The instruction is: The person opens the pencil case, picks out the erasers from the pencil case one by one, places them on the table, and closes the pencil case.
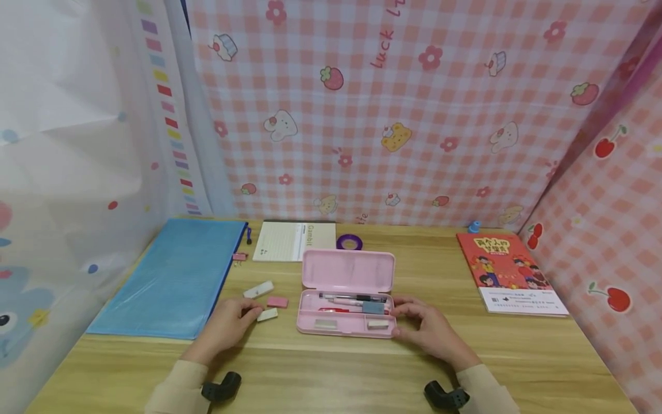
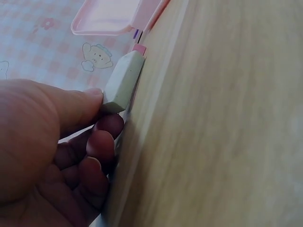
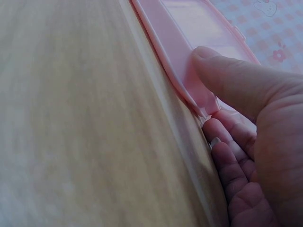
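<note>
Two hands rest on the wooden desk (image 1: 517, 351) in the head view. The left hand (image 1: 227, 325) sits at about 9 o'clock from the open pink pencil case (image 1: 345, 299), its thumb and fingers pinching the white eraser (image 1: 267, 314) that lies just left of the case. A pink eraser (image 1: 277, 301) and a second white eraser (image 1: 258, 289) lie close by toward 12 o'clock of it. The right hand (image 1: 426, 328) is at 3 o'clock of the case, fingers curled against its right end. Pens (image 1: 351, 298) lie in the tray. A blue folder (image 1: 178, 279) lies far left, a notepad (image 1: 292, 240) and purple tape roll (image 1: 349, 242) behind the case, and a red book (image 1: 509, 270) at right.

From the left wrist, the left hand (image 2: 52, 161) nips the white eraser (image 2: 124, 81) at its near end between thumb and fingertip; the block looks small, light and slightly rubbery, so a pinch across its short sides should hold it without slipping. The pencil case (image 2: 111, 16) shows at 12 o'clock.

From the right wrist, the right hand (image 3: 251, 142) grips the pencil case (image 3: 189, 61), thumb lying on the rim and fingers tucked beneath the edge against the desk (image 3: 80, 123). The shell looks like thin, stiff plastic, light and smooth, best steadied at its end wall rather than by the hinged lid.
</note>
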The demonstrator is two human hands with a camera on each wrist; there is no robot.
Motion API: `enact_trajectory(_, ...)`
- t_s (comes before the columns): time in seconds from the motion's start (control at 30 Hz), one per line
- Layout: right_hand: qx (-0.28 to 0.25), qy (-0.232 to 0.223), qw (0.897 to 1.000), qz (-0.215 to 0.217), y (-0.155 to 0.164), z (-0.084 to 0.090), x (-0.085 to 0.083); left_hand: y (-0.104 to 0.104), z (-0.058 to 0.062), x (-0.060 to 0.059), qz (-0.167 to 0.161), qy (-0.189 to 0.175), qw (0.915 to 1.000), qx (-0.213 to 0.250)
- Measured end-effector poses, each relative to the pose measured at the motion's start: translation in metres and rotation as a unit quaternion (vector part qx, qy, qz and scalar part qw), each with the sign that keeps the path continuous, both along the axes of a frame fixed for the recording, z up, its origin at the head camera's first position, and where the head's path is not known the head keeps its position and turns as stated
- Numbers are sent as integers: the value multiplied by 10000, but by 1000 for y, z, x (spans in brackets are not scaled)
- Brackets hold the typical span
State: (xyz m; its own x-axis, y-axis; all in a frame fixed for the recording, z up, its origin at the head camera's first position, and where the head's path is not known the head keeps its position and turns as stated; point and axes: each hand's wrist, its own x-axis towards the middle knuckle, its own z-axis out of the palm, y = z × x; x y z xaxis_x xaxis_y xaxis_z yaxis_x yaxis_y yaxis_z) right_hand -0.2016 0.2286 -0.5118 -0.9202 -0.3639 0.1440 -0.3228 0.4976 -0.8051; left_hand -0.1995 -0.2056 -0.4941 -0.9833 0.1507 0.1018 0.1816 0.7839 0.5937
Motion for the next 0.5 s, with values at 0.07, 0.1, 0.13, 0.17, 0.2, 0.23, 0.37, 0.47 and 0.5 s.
enact_trajectory(0.07, 5, -3, 10000, 5, 0, 0, 0, 0, 0, 0, 29, -11, 10000, 49)
enact_trajectory(0.1, 9, -15, 10000, 3, 0, 0, 0, 0, 0, 0, 41, -25, 10000, 73)
enact_trajectory(0.13, 2, -19, 10000, 18, 1, 0, 0, 0, 0, 0, 40, -33, 9999, 90)
enact_trajectory(0.17, -5, -23, 10000, 29, 1, 0, 0, -1, 0, 0, 45, -44, 9999, 111)
enact_trajectory(0.2, -12, -43, 10000, 22, 1, 0, 0, -1, 0, 0, 56, -61, 9999, 127)
enact_trajectory(0.23, -24, -74, 10000, 17, 1, 0, 0, -1, 1, 0, 66, -81, 9998, 149)
enact_trajectory(0.37, -57, -3, 10000, 64, 1, 0, 1, -1, 1, 1, 85, -122, 9994, 306)
enact_trajectory(0.47, -66, -3, 10000, 59, 1, 0, 1, -1, 0, 1, 66, -222, 9983, 527)
enact_trajectory(0.5, -66, -22, 10000, 45, 0, 0, 1, -1, 0, 1, 70, -282, 9977, 618)
